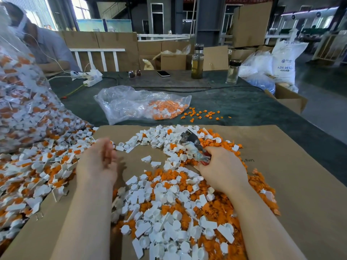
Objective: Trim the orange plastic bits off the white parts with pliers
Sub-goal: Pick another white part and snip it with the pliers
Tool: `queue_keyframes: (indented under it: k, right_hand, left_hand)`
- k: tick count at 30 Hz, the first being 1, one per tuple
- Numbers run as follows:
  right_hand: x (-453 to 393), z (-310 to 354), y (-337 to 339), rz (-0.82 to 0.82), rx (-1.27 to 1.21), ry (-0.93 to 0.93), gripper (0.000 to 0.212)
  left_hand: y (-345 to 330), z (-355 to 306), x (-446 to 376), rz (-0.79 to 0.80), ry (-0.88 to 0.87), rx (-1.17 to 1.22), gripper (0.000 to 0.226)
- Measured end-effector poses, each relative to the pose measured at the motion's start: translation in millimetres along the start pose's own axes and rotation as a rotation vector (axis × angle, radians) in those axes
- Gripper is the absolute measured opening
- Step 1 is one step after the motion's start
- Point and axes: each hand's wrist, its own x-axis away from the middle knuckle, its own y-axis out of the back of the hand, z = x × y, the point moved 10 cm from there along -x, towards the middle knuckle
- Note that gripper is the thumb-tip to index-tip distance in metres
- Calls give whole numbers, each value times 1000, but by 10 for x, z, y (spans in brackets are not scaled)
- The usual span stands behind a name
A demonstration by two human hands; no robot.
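Heaps of white parts (pixel 165 228) cover cardboard (pixel 293 166); right hand (pixel 223 171) fingers grip pliers (pixel 195 145), left hand (pixel 97 162) loose.

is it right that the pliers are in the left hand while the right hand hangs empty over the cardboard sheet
Not quite: the hands are swapped. In the head view the right hand grips the pliers, their metal head pointing up over the pile of white and orange parts. The left hand is the one over the cardboard sheet; it is motion-blurred and seems to hold nothing.
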Motion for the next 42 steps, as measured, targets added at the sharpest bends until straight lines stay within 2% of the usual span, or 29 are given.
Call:
queue_keyframes:
  k: [1, 3, 6, 8, 11, 15, 19, 26, 30, 31, 35, 40, 42]
  right_hand:
    - [2, -17, 2, -9, 21, -13, 9]
    - [6, -38, -12, -13, 65, -29, 9]
    - [-4, -56, -57, 9, 97, -31, 12]
    - [-10, -20, -104, 46, 91, 2, 17]
    - [-7, 72, -184, 112, 56, 68, 29]
    - [-17, 106, -191, 113, -20, 73, 11]
    - [-38, 18, -133, 75, -47, 32, 10]
    - [5, 258, -187, 116, -61, 164, 9]
    - [19, 272, -228, 125, -17, 170, 5]
    - [20, 281, -230, 128, -12, 174, 5]
    - [23, 310, -259, 148, 37, 199, 25]
    - [32, 301, -264, 148, 55, 201, 29]
    - [41, 294, -244, 131, 47, 193, 23]
  left_hand:
    - [-64, 95, -31, 7, 45, -38, 12]
    - [-301, 143, 67, 96, 28, -353, 15]
    - [-601, 240, 199, 285, -147, -852, 26]
    - [-736, 388, 296, 448, -220, -1089, 38]
    - [-901, 521, 431, 657, -241, -1203, 44]
    - [-965, 619, 525, 800, -281, -1312, 43]
    - [-988, 591, 516, 785, -388, -1363, 38]
    - [-989, 541, 483, 688, -447, -1416, 21]
    - [-991, 500, 468, 626, -502, -1462, 31]
    - [-989, 490, 460, 614, -507, -1454, 31]
    - [-938, 437, 427, 543, -492, -1398, 21]
    - [-907, 357, 421, 485, -463, -1273, 25]
    - [-889, 339, 407, 462, -424, -1194, 21]
